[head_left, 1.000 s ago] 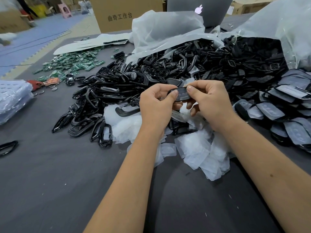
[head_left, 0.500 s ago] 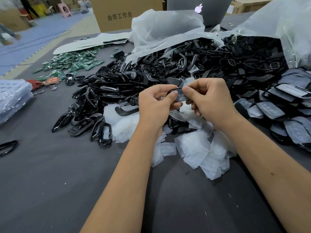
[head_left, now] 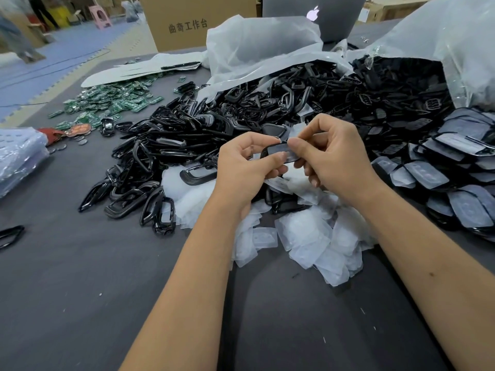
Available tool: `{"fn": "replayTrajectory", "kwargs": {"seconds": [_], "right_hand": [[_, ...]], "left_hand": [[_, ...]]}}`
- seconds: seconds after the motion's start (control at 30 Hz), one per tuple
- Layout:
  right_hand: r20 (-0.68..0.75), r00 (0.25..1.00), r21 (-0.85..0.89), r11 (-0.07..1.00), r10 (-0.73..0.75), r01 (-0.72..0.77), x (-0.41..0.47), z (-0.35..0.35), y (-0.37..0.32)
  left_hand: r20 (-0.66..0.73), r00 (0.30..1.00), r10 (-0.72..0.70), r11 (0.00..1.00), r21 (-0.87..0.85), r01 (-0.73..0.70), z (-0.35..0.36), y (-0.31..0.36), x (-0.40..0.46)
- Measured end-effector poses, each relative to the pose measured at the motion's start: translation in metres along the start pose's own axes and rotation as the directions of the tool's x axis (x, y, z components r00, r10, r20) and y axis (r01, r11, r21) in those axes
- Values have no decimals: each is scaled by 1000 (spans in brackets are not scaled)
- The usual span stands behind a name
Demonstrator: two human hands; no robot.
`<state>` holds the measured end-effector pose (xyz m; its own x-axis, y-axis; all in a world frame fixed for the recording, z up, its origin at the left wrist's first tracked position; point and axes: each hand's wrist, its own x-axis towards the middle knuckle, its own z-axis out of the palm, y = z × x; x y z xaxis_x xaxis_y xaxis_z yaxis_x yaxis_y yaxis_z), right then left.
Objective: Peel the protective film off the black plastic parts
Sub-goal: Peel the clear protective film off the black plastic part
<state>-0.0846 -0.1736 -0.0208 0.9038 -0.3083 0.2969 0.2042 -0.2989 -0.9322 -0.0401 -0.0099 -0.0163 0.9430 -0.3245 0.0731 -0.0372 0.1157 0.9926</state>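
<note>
- The left hand (head_left: 245, 167) gripped a black part (head_left: 278, 153) by its left end, thumb on the near edge and fingers curled behind it.
- The right hand (head_left: 336, 159) pinched the film (head_left: 281, 149) at the part's upper right, thumb and forefinger closed on it; the part was held in the air above the bench (head_left: 67, 290), over a heap of peeled films (head_left: 316, 236).
- A clear bag (head_left: 257, 46) lay open on its side at the back, black frames (head_left: 187, 135) spilling from its mouth toward the left.
- A second bag (head_left: 450, 44) at the right held darker parts (too tangled to tell apart).
- Filmed parts (head_left: 434, 178) were stacked just right of the right hand.
- Green boards (head_left: 112, 100) lay scattered at the far left, near the bench's edge.
- A box (head_left: 198, 22) and a laptop (head_left: 321, 14) stood behind the bags.
- The near bench, between and beside the forearms, was bare grey cloth.
</note>
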Motion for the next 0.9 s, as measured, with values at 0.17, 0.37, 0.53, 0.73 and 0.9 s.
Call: {"fn": "replayTrajectory", "kwargs": {"seconds": [0.17, 0.37, 0.53, 0.73, 0.9], "right_hand": [[47, 996, -9, 998, -69, 70, 1, -4, -1], [119, 923, -270, 883, -365, 384, -3, -4, -4], [89, 875, -318, 819, -476, 478, 0, -2, -2], [2, 990, 28, 990, -141, 141, 1, 2, -1], [127, 980, 239, 955, 151, -178, 2, -2, -1]], "left_hand": [[-24, 998, -56, 992, -113, 53, -2, 2, 2], [-2, 984, -180, 935, -312, 170, -7, 6, 5], [98, 963, -251, 827, -494, 267, -9, 11, 6], [84, 979, -184, 859, -471, 202, -6, 7, 3], [49, 984, -171, 899, -402, 176, -6, 6, 3]]}}
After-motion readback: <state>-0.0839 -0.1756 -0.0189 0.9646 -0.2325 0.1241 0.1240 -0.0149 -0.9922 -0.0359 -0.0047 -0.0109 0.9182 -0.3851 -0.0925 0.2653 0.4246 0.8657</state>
